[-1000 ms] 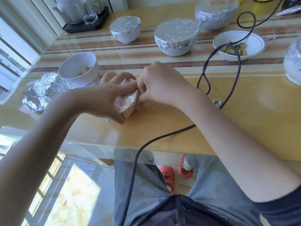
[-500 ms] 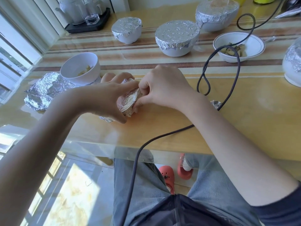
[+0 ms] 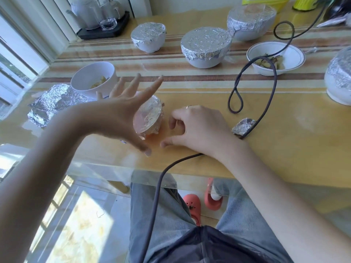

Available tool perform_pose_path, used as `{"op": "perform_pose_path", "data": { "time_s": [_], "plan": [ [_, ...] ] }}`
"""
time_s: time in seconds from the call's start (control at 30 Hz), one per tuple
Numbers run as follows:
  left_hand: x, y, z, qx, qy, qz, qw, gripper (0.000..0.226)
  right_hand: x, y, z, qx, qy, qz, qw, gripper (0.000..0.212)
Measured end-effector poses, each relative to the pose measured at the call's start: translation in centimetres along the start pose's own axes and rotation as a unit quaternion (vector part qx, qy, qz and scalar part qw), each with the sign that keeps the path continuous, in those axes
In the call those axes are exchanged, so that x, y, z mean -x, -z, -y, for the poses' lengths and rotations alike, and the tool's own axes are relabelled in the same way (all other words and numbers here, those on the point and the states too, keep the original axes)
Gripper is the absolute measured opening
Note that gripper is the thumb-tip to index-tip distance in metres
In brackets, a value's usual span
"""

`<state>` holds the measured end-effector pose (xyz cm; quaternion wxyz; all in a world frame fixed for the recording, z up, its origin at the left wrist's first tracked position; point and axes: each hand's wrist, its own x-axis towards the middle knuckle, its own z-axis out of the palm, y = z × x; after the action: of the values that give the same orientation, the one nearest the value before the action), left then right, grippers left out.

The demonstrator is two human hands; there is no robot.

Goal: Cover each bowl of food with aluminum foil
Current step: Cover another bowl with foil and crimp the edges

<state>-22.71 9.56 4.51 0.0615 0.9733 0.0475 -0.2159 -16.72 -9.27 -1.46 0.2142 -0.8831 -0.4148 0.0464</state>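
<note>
Foil sheet (image 3: 55, 103) lies crumpled at table's left, beside an uncovered bowl (image 3: 93, 80), probably staged for it. Left hand (image 3: 121, 112) splayed, grasping nothing, hovers over the wrapped bowl (image 3: 149, 118) at table centre: foil smooth on top, creased at rim. Right hand (image 3: 199, 126) loosely curled, empty, just beside it.

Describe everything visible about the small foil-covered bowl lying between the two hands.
The small foil-covered bowl sits on the table near its front edge, between the left hand and the right hand. Crinkled, shiny aluminum foil covers its round mouth and wraps down its sides, so no contents show. It looks tilted, its covered top facing the camera. The left hand's spread fingers hide its left edge; contact cannot be told. The right hand is apart from it.
</note>
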Motion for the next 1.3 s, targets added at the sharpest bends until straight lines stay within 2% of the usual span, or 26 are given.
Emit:
{"op": "perform_pose_path", "data": {
  "time_s": [0.1, 0.27, 0.5, 0.67, 0.77, 0.9, 0.97, 1.1, 1.2, 1.3],
  "plan": [
    [-0.3, 0.5, 0.8, -0.041, -0.039, 0.009, 0.998, 0.135, 0.0, -1.1, 1.5, 0.007, -0.001, -0.044, 0.999, 0.060],
    [-0.9, -0.3, 1.3, -0.015, -0.080, 0.007, 0.997, 0.122, -0.5, -2.0, 1.9, -0.004, 0.004, -0.092, 0.996, 0.050],
    [-0.6, -0.6, 0.9, -0.026, -0.078, -0.003, 0.997, 0.115, -0.9, -1.5, 0.9, -0.148, -0.001, -0.032, 0.989, 0.019],
    [-0.4, -0.5, 0.6, -0.015, -0.063, 0.006, 0.998, 0.107, -1.7, -0.7, 0.5, -0.158, 0.005, -0.007, 0.987, 0.013],
    [-0.4, -0.8, 0.5, -0.020, -0.059, -0.015, 0.998, 0.095, -2.6, 0.4, 0.4, -0.101, 0.009, 0.013, 0.995, 0.014],
    [-0.6, -1.1, 0.6, -0.039, -0.055, -0.026, 0.997, 0.089, -4.3, 1.7, 0.4, 0.005, -0.011, 0.010, 1.000, 0.037],
    [-0.6, -1.2, 0.6, -0.045, -0.053, -0.025, 0.997, 0.089, -5.0, 2.0, 0.4, 0.031, -0.010, 0.017, 0.999, 0.035],
    [-0.6, -1.1, 0.6, -0.040, -0.052, -0.023, 0.998, 0.094, -4.8, 1.8, -0.1, 0.016, 0.007, 0.010, 1.000, 0.036],
    [-0.6, -1.2, 0.6, -0.040, -0.050, -0.019, 0.998, 0.096, -4.1, 1.9, -0.8, -0.050, 0.031, 0.011, 0.998, 0.042],
    [-0.7, -1.2, 0.6, -0.044, -0.050, -0.018, 0.998, 0.094, -4.4, 1.7, -0.8, -0.060, 0.043, -0.020, 0.997, 0.043]
  ]
}}
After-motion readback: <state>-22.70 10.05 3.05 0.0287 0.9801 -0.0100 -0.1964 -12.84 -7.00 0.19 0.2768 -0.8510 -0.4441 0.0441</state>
